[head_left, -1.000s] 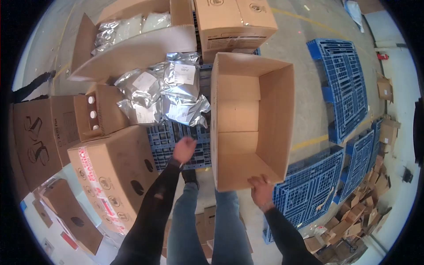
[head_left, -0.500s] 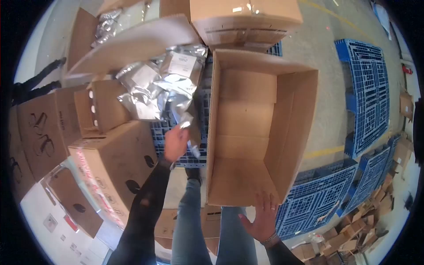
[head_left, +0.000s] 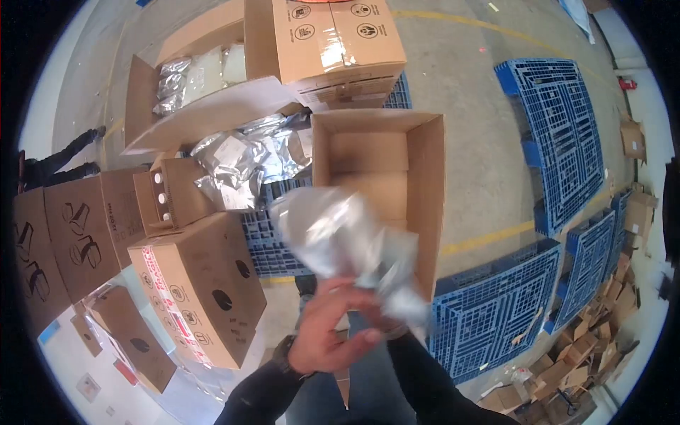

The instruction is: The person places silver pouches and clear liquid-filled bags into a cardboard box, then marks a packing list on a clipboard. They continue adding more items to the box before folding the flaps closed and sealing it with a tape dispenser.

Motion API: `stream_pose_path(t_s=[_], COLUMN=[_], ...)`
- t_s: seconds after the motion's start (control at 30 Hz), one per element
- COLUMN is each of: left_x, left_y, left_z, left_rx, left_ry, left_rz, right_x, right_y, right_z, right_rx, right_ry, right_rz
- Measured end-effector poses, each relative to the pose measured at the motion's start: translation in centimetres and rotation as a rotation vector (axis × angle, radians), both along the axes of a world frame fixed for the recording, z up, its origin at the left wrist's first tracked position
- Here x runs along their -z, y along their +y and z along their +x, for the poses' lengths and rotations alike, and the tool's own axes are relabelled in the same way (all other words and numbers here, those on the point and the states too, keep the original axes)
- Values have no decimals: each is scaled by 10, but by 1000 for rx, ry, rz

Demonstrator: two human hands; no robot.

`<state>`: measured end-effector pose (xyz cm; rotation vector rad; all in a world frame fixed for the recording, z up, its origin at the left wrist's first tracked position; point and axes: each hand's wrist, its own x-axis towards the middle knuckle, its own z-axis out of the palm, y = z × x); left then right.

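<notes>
A shiny silver foil bag [head_left: 329, 230], blurred by motion, is held in the air in front of me, over the near left part of a tall open cardboard box [head_left: 425, 205]. Just below the bag is my left hand [head_left: 322, 329], its thumb spread from its fingers and the fingertips near or against the foil. My right hand [head_left: 382, 320], partly covered by the bag and my left fingers, grips the bag near its narrow lower end. More foil bags [head_left: 230, 159] with white labels lie in a pile left of the box.
Blue plastic pallets [head_left: 559, 134] stand on the floor to the right. A sealed carton [head_left: 340, 42] is beyond the box; left of it, an open carton [head_left: 258, 95] contains bags. Another carton [head_left: 205, 283] stands at the near left. Flattened cardboard scraps [head_left: 588, 333] are heaped at the lower right.
A foil bag has been lifted from the pile and brought toward me, over the box's edge. My right hand has left the box's near rim and come to the bag.
</notes>
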<state>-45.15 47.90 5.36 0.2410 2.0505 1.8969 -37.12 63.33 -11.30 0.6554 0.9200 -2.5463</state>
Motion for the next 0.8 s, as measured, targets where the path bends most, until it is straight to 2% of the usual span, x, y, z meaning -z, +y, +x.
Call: stream_pose_path(t_s=[0.03,0.1,0.13,0.17,0.23,0.27,0.33,0.37,0.43,0.5,0.53,0.6,0.63,0.7,0.8], left_x=[5,32,52,75,127,160,215,222,231,243,247,256,260,269,264], left_y=[14,21,25,24,9,3,-8,-9,-6,-5,-6,-10,-12,-19,-20], left_z=[-7,13,24,32,52,68,93,93,98,98,100,99,101,99,99], left_rx=[1,-200,-291,-371,-521,-495,-442,-350,-385,-372,-346,-339,-357,-374,-363], left_ry=[32,-158,-255,-234,-190,-192,-190,-211,-212,-219,-236,-267,-293,-324,-355], left_rz=[62,62,58,-86,-382,-457,-604,-481,-502,-530,-550,-528,-486,-439,-431], right_x=[-6,-24,-35,5,51,78,177,206,247,296,315,296,258,282,290], right_y=[18,34,36,46,40,32,17,13,10,6,7,13,19,23,13], right_z=[-1,-24,-48,-44,-48,-42,-4,8,38,52,59,29,-3,-23,-52], right_rx=[-25,13,82,110,139,152,151,-9,-338,-497,-593,-695,-705,-562,-1178], right_ry=[85,-21,-118,-73,-272,-371,-605,-772,-1114,-1079,-1034,-787,-618,50,603], right_rz=[224,759,899,894,739,657,489,471,416,1018,1320,1573,1523,1800,1702])
